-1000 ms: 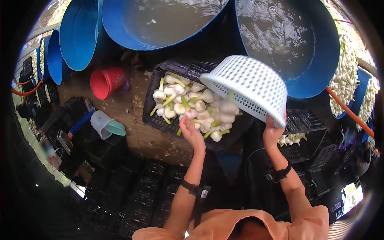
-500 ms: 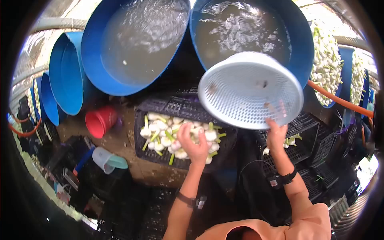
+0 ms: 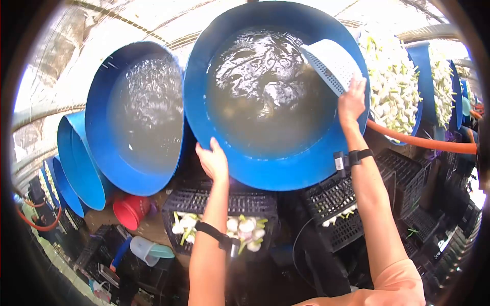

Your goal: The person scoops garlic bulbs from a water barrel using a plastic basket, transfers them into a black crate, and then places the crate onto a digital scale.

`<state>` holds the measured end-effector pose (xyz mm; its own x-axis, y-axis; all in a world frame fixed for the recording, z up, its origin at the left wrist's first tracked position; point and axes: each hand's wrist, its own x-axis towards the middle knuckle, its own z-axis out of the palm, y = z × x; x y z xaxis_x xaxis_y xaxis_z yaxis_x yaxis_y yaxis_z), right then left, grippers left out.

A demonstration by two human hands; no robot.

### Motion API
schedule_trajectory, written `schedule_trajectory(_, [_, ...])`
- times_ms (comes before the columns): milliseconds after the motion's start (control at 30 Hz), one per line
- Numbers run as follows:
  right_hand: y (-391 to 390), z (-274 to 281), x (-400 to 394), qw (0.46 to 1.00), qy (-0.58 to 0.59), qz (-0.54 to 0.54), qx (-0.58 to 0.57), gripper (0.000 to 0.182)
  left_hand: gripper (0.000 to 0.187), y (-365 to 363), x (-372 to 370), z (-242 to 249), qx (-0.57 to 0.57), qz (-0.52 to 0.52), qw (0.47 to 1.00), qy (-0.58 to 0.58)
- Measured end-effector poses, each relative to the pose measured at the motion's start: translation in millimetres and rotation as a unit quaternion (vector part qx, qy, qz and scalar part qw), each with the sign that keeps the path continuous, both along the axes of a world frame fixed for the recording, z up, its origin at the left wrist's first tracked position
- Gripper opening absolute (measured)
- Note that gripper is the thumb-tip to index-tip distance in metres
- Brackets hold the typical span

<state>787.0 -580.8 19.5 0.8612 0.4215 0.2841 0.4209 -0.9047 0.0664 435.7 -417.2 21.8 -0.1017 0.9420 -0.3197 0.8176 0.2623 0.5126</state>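
Observation:
My right hand (image 3: 352, 102) grips the rim of a pale perforated colander (image 3: 334, 61). The colander is tipped on its side over the right part of a large blue tub (image 3: 270, 176) of murky, rippling water. At the tub's near left edge is my left hand (image 3: 213, 160), empty, its fingers apart and its fingertips close to the rim. Below that hand, a black plastic crate (image 3: 224, 201) holds white bulbs (image 3: 247, 225) with cut green stems; my left forearm covers part of them.
A second blue tub (image 3: 135, 181) with water stands to the left, a red bucket (image 3: 127, 212) below it. An orange hose (image 3: 423, 142) runs out right, past a heap of white bulbs (image 3: 390, 81). Another black crate (image 3: 332, 196) and a whitish container (image 3: 143, 250) lie lower down.
The view has shifted up and right. My right hand has carried the colander from over the crates into the tub, tilting it. My left hand has left the bulbs and moved up to the rim.

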Motion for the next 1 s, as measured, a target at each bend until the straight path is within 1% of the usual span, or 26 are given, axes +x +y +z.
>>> schedule_trajectory(67, [13,-24,12,1.000,-0.006,0.011,0.021,0.068,0.045,-5,19,8,0.045,0.066,0.996,0.039])
schedule_trajectory(133, [24,-40,24,1.000,0.008,0.028,-0.003,0.064,0.037,-5,19,4,0.061,0.052,0.993,0.085])
schedule_trajectory(233, [31,-73,38,0.994,0.024,0.079,-0.069,0.062,0.036,-5,20,7,0.062,0.041,0.995,0.071])
schedule_trajectory(300, [30,-98,43,0.987,0.067,0.088,-0.119,0.063,0.034,-5,18,-2,0.086,0.049,0.993,0.071])
schedule_trajectory(333, [23,-114,42,0.981,0.091,0.094,-0.146,0.063,0.034,-5,19,-2,0.080,0.045,0.993,0.068])
schedule_trajectory(367, [13,-139,43,0.978,0.097,0.106,-0.153,0.068,0.034,-5,21,2,0.073,0.040,0.994,0.067])
schedule_trajectory(433, [19,-142,22,0.966,0.208,0.006,-0.155,0.071,0.035,-3,15,-1,0.068,0.027,0.995,0.062])
schedule_trajectory(467, [23,-142,13,0.952,0.260,-0.043,-0.155,0.073,0.035,-4,14,-2,0.068,0.031,0.996,0.046])
schedule_trajectory(500, [18,-150,10,0.930,0.336,-0.085,-0.126,0.078,0.034,-3,15,-1,0.065,0.034,0.996,0.040])
schedule_trajectory(567, [14,-169,0,0.895,0.389,-0.183,-0.120,0.083,0.034,-4,18,3,0.056,0.041,0.997,0.032])
schedule_trajectory(633, [-1,-200,-8,0.861,0.452,-0.223,-0.073,0.082,0.035,-3,21,6,0.047,0.046,0.997,0.027])
schedule_trajectory(700, [-3,-232,-30,0.846,0.473,-0.238,-0.061,0.077,0.036,-4,20,3,0.052,0.041,0.997,0.025])
schedule_trajectory(733, [2,-237,-36,0.838,0.485,-0.246,-0.055,0.074,0.036,-3,20,4,0.054,0.039,0.997,0.024])
schedule_trajectory(767, [8,-242,-38,0.829,0.496,-0.255,-0.036,0.070,0.039,-2,20,6,0.024,0.048,0.998,0.015])
schedule_trajectory(867, [23,-232,-50,0.799,0.530,-0.282,0.005,0.059,0.040,-2,20,6,0.029,0.040,0.998,0.028])
schedule_trajectory(900, [31,-229,-44,0.794,0.538,-0.283,0.020,0.056,0.040,-1,20,7,0.008,0.049,0.999,0.022])
schedule_trajectory(933, [40,-223,-37,0.788,0.546,-0.281,0.035,0.054,0.038,-2,21,8,0.019,0.046,0.999,0.018])
schedule_trajectory(967, [44,-237,-35,0.744,0.581,-0.315,0.096,0.052,0.035,-3,20,8,0.033,0.043,0.998,0.015])
schedule_trajectory(1000, [51,-242,-38,0.710,0.611,-0.316,0.154,0.052,0.032,-2,20,7,0.046,0.039,0.998,0.016])
